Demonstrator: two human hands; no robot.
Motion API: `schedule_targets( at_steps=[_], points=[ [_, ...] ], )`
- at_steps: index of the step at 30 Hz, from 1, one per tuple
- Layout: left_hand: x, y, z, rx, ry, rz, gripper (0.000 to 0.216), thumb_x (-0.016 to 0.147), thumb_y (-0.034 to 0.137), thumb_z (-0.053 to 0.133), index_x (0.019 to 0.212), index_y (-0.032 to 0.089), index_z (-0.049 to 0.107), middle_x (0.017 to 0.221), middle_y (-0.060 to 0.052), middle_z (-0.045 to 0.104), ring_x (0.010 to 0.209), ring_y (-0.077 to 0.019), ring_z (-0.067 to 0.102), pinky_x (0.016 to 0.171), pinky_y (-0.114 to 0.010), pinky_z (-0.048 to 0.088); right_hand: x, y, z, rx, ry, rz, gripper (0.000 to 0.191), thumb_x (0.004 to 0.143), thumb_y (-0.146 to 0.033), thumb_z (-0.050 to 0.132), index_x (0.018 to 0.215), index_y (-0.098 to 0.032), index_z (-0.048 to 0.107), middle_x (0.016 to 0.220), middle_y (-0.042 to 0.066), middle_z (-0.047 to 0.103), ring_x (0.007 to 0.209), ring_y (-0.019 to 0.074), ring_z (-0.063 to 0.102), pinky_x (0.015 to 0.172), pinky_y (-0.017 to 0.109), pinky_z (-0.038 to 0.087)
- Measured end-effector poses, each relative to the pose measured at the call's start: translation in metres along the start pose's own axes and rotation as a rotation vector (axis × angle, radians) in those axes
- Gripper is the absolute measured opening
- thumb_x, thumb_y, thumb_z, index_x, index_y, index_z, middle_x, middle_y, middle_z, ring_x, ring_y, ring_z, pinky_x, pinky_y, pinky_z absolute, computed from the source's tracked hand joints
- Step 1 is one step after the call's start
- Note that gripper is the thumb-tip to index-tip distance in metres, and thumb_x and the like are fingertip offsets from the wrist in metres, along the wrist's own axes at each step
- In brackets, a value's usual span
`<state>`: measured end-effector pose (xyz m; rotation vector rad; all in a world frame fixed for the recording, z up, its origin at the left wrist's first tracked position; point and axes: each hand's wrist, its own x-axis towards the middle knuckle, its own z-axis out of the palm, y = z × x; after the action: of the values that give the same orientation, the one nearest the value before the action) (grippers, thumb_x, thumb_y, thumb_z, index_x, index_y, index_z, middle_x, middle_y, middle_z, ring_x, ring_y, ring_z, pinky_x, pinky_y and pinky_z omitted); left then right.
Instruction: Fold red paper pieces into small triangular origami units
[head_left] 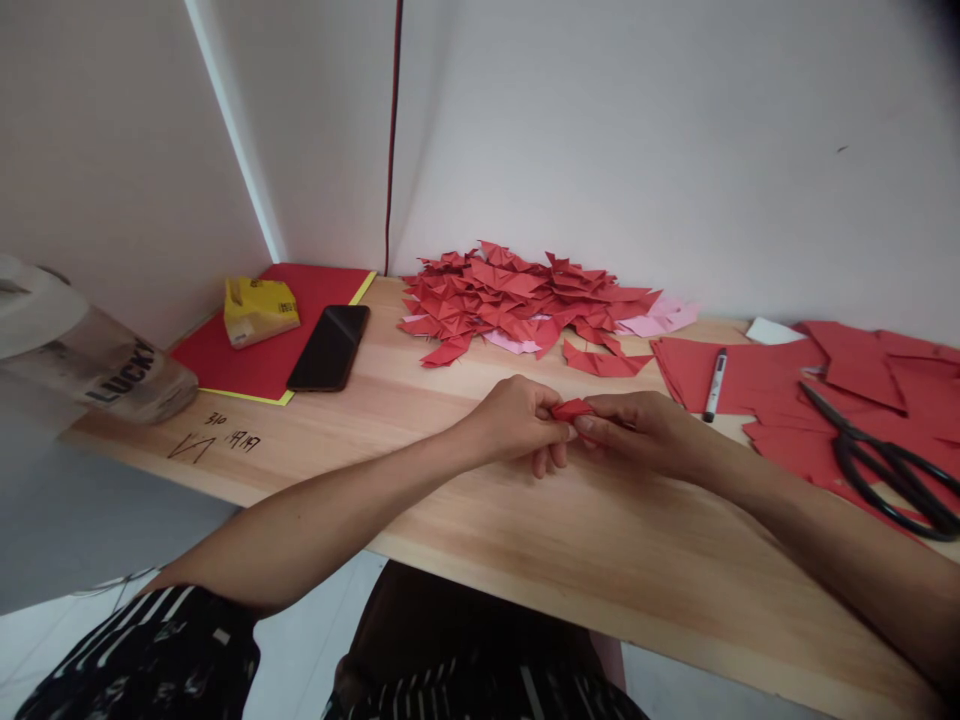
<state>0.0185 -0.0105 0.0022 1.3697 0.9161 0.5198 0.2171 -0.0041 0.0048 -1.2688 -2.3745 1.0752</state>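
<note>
Spanning the view, a pale wood-grained table [675, 560] carries, by clock face around the hands, flat cut red paper sheets [855, 370] at three o'clock and a jagged heap of folded red paper pieces [517, 300] at eleven. Black-handled metal scissors [847, 430] lie over the sheets, also at three. At the dial's centre, the bare left hand [517, 420] and bare right hand [645, 425] meet, thumbs and fingers both pinched on one thing. A flat black rectangular phone [330, 348] rests at ten; between the fingertips sits a small folded red paper piece [572, 408]
</note>
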Motion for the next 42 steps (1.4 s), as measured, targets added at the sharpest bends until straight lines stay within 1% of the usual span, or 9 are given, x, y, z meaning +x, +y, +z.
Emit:
schedule_targets(
  at_steps=[4, 9, 15, 20, 23, 26, 31, 35, 42],
  points=[
    [-0.0003, -0.0010, -0.0005, 0.010, -0.009, 0.014, 0.009, 0.080, 0.006, 0.055, 0.075, 0.010, 0.062, 0.055, 0.000, 0.065, 0.037, -0.0072, 0.055, 0.041, -0.016, 0.042, -0.0009, -0.0010, -0.0016, -0.012, 0.002, 0.038, 0.042, 0.092, -0.052, 0.043, 0.069, -0.021, 0.059, 0.062, 0.000, 0.056, 0.057, 0.0125, 0.047, 0.055, 0.026, 0.034],
    [0.0006, -0.0014, -0.0006, 0.011, 0.009, 0.018, 0.014, 0.080, 0.002, 0.051, 0.072, 0.011, 0.059, 0.052, 0.001, 0.064, 0.036, -0.0067, 0.054, 0.042, -0.016, 0.043, -0.0011, -0.0003, -0.0034, 0.019, -0.039, 0.034, 0.034, 0.088, -0.049, 0.050, 0.071, -0.021, 0.058, 0.071, 0.000, 0.063, 0.065, 0.0146, 0.053, 0.060, 0.027, 0.039],
    [0.0018, -0.0031, -0.0026, -0.002, -0.025, 0.019, 0.013, 0.081, 0.003, 0.051, 0.073, 0.011, 0.058, 0.054, 0.000, 0.065, 0.036, -0.0069, 0.055, 0.041, -0.015, 0.042, -0.0018, 0.0017, -0.0032, -0.017, -0.023, 0.038, 0.037, 0.087, -0.050, 0.051, 0.065, -0.021, 0.054, 0.062, 0.000, 0.058, 0.057, 0.0135, 0.047, 0.053, 0.027, 0.036],
    [0.0001, -0.0005, -0.0018, 0.035, -0.021, 0.007, 0.011, 0.081, 0.006, 0.054, 0.073, 0.010, 0.060, 0.054, 0.000, 0.065, 0.036, -0.0064, 0.055, 0.041, -0.015, 0.041, -0.0009, -0.0013, -0.0012, 0.033, -0.023, -0.028, 0.042, 0.093, -0.054, 0.042, 0.080, -0.021, 0.065, 0.076, 0.003, 0.066, 0.070, 0.0173, 0.057, 0.064, 0.029, 0.043],
    [-0.0014, -0.0001, -0.0011, 0.056, -0.028, 0.009, 0.010, 0.081, 0.007, 0.054, 0.074, 0.011, 0.061, 0.054, 0.001, 0.065, 0.036, -0.0066, 0.054, 0.040, -0.015, 0.041, -0.0013, -0.0032, 0.0003, -0.022, 0.020, -0.034, 0.047, 0.095, -0.053, 0.036, 0.075, -0.020, 0.063, 0.069, 0.002, 0.063, 0.064, 0.0158, 0.054, 0.061, 0.029, 0.041],
    [-0.0025, -0.0003, -0.0006, 0.076, -0.028, 0.014, 0.012, 0.080, 0.006, 0.053, 0.076, 0.011, 0.063, 0.054, 0.002, 0.064, 0.036, -0.0068, 0.054, 0.040, -0.016, 0.041, -0.0017, -0.0029, 0.0012, -0.056, 0.012, -0.024, 0.046, 0.095, -0.052, 0.037, 0.074, -0.020, 0.062, 0.067, 0.002, 0.060, 0.061, 0.0145, 0.051, 0.059, 0.027, 0.039],
    [-0.0026, 0.0018, 0.0006, 0.062, -0.003, -0.008, 0.011, 0.081, 0.006, 0.054, 0.072, 0.011, 0.060, 0.052, 0.002, 0.063, 0.035, -0.0065, 0.054, 0.039, -0.016, 0.041, -0.0004, -0.0005, 0.0012, 0.002, 0.007, -0.006, 0.043, 0.094, -0.052, 0.041, 0.078, -0.020, 0.065, 0.073, 0.003, 0.065, 0.068, 0.0165, 0.057, 0.063, 0.028, 0.043],
    [-0.0016, 0.0028, 0.0009, 0.061, 0.009, -0.013, 0.014, 0.082, 0.006, 0.053, 0.071, 0.011, 0.060, 0.050, 0.002, 0.062, 0.035, -0.0070, 0.053, 0.039, -0.017, 0.041, 0.0000, -0.0008, 0.0007, 0.012, -0.008, -0.029, 0.039, 0.094, -0.049, 0.042, 0.081, -0.020, 0.065, 0.077, 0.003, 0.066, 0.070, 0.0162, 0.058, 0.066, 0.028, 0.044],
    [-0.0017, 0.0022, 0.0002, 0.078, -0.002, -0.028, 0.012, 0.082, 0.006, 0.052, 0.074, 0.011, 0.060, 0.051, 0.003, 0.062, 0.034, -0.0066, 0.052, 0.038, -0.016, 0.040, -0.0022, -0.0006, 0.0025, -0.081, 0.016, -0.024, 0.040, 0.096, -0.046, 0.038, 0.091, -0.020, 0.068, 0.067, 0.001, 0.059, 0.062, 0.0152, 0.052, 0.060, 0.028, 0.039]
  ],
)
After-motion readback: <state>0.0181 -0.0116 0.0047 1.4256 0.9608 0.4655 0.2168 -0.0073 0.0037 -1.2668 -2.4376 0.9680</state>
